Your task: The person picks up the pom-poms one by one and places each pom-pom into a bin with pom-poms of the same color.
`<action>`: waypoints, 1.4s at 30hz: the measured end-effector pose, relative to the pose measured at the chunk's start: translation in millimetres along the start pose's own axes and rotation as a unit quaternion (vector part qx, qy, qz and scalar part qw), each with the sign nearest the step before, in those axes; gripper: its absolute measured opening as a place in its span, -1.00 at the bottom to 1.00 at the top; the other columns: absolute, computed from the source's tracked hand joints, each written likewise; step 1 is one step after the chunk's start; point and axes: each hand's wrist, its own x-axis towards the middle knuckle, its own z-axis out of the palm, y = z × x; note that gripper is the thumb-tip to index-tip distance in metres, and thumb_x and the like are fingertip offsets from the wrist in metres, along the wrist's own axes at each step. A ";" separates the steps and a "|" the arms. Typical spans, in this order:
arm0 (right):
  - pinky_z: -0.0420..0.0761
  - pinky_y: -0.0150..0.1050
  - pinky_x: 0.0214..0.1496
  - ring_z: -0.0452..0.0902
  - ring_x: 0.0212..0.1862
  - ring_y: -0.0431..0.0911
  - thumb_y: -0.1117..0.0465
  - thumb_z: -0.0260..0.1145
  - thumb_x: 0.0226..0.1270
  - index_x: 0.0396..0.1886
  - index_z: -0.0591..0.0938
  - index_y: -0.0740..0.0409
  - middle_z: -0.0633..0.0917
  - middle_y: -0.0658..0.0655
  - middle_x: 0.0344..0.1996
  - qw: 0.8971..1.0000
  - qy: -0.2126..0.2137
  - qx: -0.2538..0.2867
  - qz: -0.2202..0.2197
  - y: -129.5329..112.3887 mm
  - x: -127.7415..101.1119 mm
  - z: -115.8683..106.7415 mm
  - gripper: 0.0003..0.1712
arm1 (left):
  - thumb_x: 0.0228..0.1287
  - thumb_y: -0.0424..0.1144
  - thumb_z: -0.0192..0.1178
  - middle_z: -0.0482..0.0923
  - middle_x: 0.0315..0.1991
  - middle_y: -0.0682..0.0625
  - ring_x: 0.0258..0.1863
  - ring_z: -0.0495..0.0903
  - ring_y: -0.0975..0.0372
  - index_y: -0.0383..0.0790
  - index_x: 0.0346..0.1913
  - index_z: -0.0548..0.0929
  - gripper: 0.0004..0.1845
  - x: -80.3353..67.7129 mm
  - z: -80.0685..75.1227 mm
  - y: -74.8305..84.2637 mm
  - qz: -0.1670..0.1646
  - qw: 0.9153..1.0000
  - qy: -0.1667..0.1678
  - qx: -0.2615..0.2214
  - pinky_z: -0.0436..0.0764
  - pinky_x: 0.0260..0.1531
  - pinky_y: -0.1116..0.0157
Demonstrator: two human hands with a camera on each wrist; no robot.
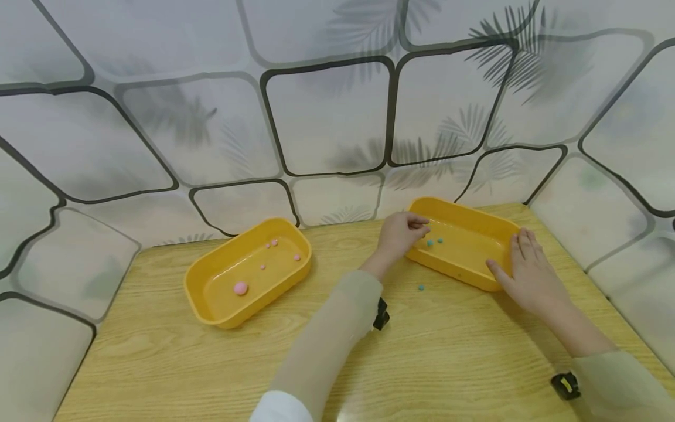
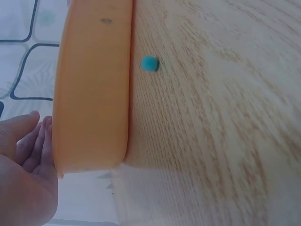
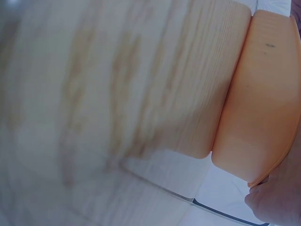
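Note:
My left hand (image 1: 399, 235) hovers over the left end of the right-hand yellow tray (image 1: 469, 220), its fingers loosely bent. The left wrist view shows a gap between thumb and fingers, with nothing visible between them. Two small blue-green balls (image 1: 429, 242) lie in that tray just below these fingers. Another blue-green ball (image 2: 150, 63) is on the table in front of the tray. At the tray's right end rests my right hand (image 1: 535, 281), fingers fairly straight along the rim and thumb spread toward the front corner. Its palm is hidden in the head view.
To the left, a second yellow tray (image 1: 211, 319) stands at an angle, holding a larger pink ball (image 1: 240, 288) and several tiny pink ones. Both trays sit on a wood-grain table (image 1: 158, 357). A patterned wall covering (image 1: 327, 117) borders the table's back and sides.

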 end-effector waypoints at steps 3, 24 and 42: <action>-0.43 0.27 0.75 -0.42 0.67 0.53 -0.25 -0.18 0.76 0.57 -0.16 0.75 -0.30 0.69 0.60 1.000 0.000 -0.001 0.000 0.6 0.0 0.4 0.08 | 0.52 -0.27 0.32 0.85 -0.04 -0.09 -0.10 0.82 0.14 -0.25 0.12 0.81 -0.76 0.0 -0.4 -0.4 0.001 1.000 -0.001 -0.005 0.70 -0.30 0.51; -0.43 0.27 0.75 -0.41 0.67 0.53 -0.23 -0.17 0.76 0.56 -0.13 0.77 -0.26 0.72 0.59 1.000 0.002 -0.006 -0.003 2.1 -1.0 2.3 0.07 | 0.50 -0.32 0.33 0.85 -0.11 -0.15 -0.24 0.79 0.19 -0.29 0.07 0.83 -0.79 -12.7 -9.3 -7.4 0.029 0.997 -0.003 -0.067 0.75 0.02 0.41; -0.41 0.29 0.75 -0.43 0.67 0.52 -0.24 -0.18 0.76 0.57 -0.15 0.75 -0.29 0.70 0.60 1.000 -0.001 -0.007 0.000 1.0 -1.2 1.8 0.08 | 0.47 -0.36 0.35 0.84 -0.12 -0.25 -0.23 0.81 0.13 -0.35 -0.02 0.83 -0.84 -40.2 -13.8 -25.6 0.017 0.992 -0.017 -0.128 0.69 -0.29 0.53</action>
